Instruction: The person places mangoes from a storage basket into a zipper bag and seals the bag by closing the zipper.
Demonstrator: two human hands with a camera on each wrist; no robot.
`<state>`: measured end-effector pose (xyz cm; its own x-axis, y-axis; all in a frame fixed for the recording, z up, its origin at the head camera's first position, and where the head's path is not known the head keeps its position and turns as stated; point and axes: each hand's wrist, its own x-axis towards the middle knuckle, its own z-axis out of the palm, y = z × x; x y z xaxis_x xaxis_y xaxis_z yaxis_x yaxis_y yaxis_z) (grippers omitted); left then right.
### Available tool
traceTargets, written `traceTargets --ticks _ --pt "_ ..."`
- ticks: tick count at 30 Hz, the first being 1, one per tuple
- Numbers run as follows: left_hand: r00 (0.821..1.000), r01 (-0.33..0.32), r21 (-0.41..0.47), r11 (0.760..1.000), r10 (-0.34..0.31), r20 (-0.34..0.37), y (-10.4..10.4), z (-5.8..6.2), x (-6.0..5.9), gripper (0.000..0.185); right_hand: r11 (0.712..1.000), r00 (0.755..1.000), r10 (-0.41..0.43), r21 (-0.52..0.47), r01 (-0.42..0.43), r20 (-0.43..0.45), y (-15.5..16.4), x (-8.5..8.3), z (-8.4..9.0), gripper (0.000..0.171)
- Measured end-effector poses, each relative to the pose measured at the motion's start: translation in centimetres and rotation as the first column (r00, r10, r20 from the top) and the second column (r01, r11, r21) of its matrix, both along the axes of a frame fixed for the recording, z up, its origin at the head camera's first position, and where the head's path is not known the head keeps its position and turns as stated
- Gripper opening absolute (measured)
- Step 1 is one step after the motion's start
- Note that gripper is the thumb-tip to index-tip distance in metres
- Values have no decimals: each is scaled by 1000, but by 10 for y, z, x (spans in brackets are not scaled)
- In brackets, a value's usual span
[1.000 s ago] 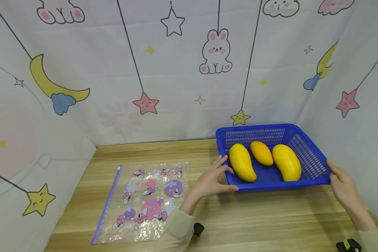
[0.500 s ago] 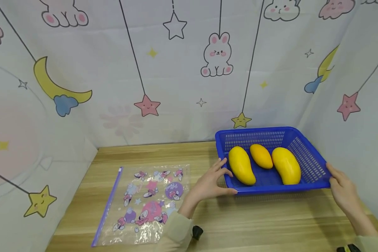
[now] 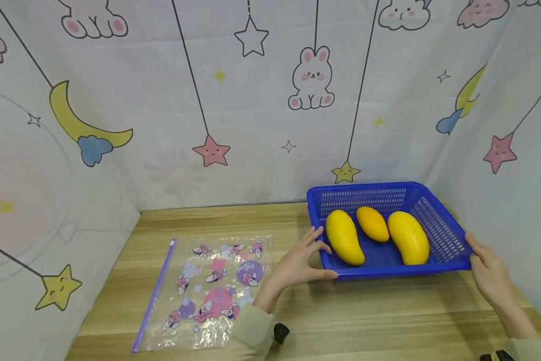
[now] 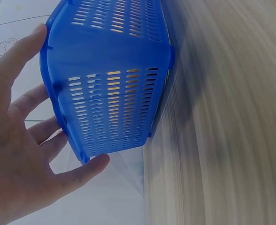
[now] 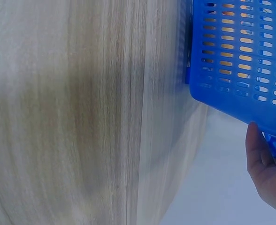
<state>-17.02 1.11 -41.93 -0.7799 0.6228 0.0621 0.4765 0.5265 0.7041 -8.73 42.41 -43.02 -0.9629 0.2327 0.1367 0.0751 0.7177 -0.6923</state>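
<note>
A blue plastic basket (image 3: 389, 271) with slotted walls stands on the right part of the table. Inside it lie three yellow mangoes: a left one (image 3: 344, 238), a smaller middle one (image 3: 372, 224) and a right one (image 3: 408, 238). My left hand (image 3: 299, 263) holds the near left corner, thumb at the front rim and fingers along the left rim. At the near right corner my right hand (image 3: 491, 271) grips the rim. Both wrist views show the basket's outer wall (image 4: 105, 61), with the right thumb (image 5: 254, 145) against it in the right one.
A clear zip bag (image 3: 207, 296) with cartoon prints and a purple zip edge lies flat at left on the wooden table (image 3: 365, 321). White printed cloth (image 3: 261, 110) hangs behind and along both sides, close to the basket's back and right.
The basket has slid very slightly left over the table, both hands moving along with it. The head view has tilted a little. Mangoes and bag lie as before.
</note>
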Motion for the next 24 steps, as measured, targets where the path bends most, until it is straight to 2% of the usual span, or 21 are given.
traceTargets --ticks 24 --pt "1000 4 13 1000 -4 5 -8 -1 2 49 999 999 -28 -29 27 -41 -8 -1 -4 50"
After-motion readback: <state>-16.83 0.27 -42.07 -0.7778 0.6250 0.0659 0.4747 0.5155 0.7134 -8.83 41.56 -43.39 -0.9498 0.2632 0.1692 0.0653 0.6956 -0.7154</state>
